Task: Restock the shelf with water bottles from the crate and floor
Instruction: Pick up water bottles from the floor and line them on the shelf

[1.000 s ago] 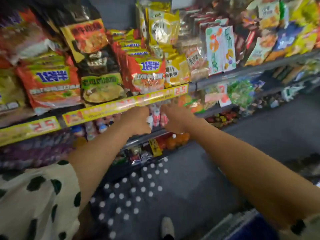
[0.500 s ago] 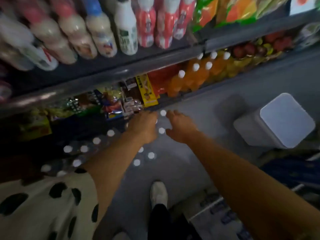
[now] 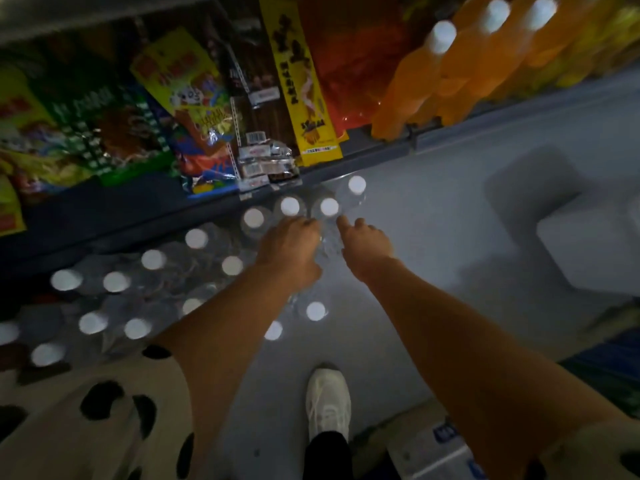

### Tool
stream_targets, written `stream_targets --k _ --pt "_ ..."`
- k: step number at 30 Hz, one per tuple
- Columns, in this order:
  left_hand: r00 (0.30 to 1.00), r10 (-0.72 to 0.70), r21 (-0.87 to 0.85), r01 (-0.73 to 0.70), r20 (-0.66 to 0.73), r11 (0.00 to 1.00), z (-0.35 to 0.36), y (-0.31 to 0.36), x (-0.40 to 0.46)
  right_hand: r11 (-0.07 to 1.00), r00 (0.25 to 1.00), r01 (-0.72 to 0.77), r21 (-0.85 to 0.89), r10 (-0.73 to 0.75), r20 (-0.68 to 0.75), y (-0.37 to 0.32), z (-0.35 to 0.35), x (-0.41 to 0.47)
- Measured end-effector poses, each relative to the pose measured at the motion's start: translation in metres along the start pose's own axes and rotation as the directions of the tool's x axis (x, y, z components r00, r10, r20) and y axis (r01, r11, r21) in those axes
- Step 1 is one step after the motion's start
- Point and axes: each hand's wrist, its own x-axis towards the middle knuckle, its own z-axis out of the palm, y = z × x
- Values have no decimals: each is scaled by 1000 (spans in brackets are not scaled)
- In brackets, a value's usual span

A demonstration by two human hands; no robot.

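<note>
While both arms reach down, head view:
Water bottles: white-capped, standing on floor below bottom shelf.
Left hand: fingers curled over bottles; grip unclear.
Right hand: likewise, cannot tell.

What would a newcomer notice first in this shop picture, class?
Two hands, left and right, reach down to the water bottles standing on the floor below the shelf, their white caps glowing in the dim light. Orange drink bottles crowd the shelf at upper right, and a white shoe shows at the bottom.
</note>
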Motion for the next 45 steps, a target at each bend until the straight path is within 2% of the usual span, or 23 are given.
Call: stream_targets --k 6,12,15,18,24,27,30,36,39,42,45 --pt "1000 14 -75 -13 3 997 -34 4 -27 998 999 37 43 -37 -4 11 -54 -34" --pt "996 64 -185 -74 -58 980 -126 35 -102 992 994 107 61 -105 -24 6 -200 -135" --pt "990 103 -193 -121 -99 974 -185 55 -155 984 982 151 96 -139 -127 -1 -289 -203" --pt "968 158 -244 -204 -197 948 -247 69 -214 973 947 214 85 -186 -262 -16 -385 -279" --pt "877 272 -377 -426 -397 823 -373 84 -336 973 862 229 -22 -213 -461 -76 -558 -438" --pt "841 266 -393 -469 -471 791 -435 86 -405 974 818 220 -48 -211 -535 -111 -625 -512" --pt "776 301 -387 -560 -554 732 -494 86 -474 969 753 220 -115 -244 -612 -143 -678 -582" --pt "623 274 -235 -609 -732 757 -588 88 -593 958 555 241 -157 -269 -787 -193 -757 -693" --pt "544 224 -152 -561 -809 814 -627 94 -636 932 449 329 -152 -296 -843 -211 -793 -729" --pt "466 192 -77 -498 -863 864 -661 95 -666 903 381 399 -160 -322 -867 -225 -827 -748" --pt "428 164 -54 -452 -889 890 -693 93 -679 885 290 417 -207 -345 -893 -235 -859 -749"
